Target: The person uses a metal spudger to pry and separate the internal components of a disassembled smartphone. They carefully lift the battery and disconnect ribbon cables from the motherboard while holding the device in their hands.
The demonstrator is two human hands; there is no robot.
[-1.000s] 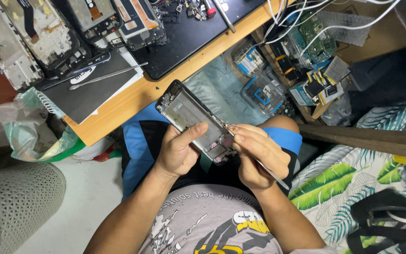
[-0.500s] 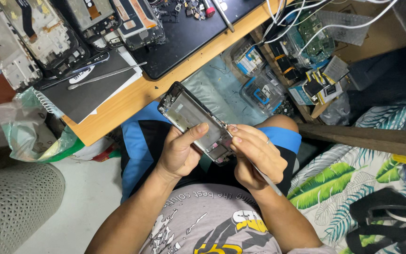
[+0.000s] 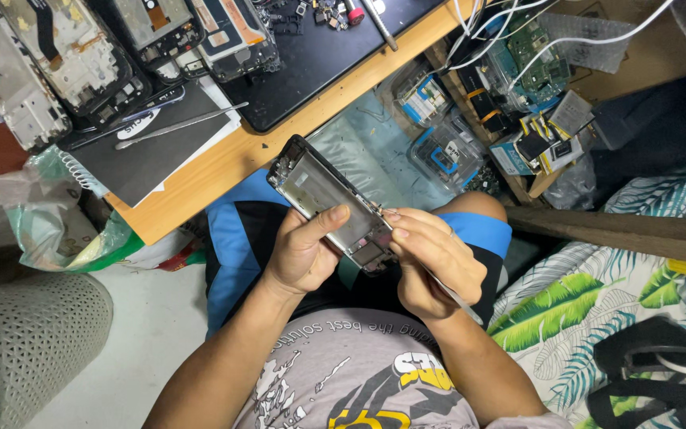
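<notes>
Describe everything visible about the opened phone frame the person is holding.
The phone frame is a long rectangular chassis, grey metal by its look, with a dark rim and small components at its near end. It is tilted, far end toward the wooden desk edge, held above the lap. The left hand grips it, thumb across its face; the right hand puts a thin metal tool to its right edge.

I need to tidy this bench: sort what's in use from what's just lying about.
In use:
left hand gripping the phone frame
right hand working a thin metal tool on it

Lying about:
metal spatula
notebook
other phone frames
circuit boards
plastic bag
</notes>
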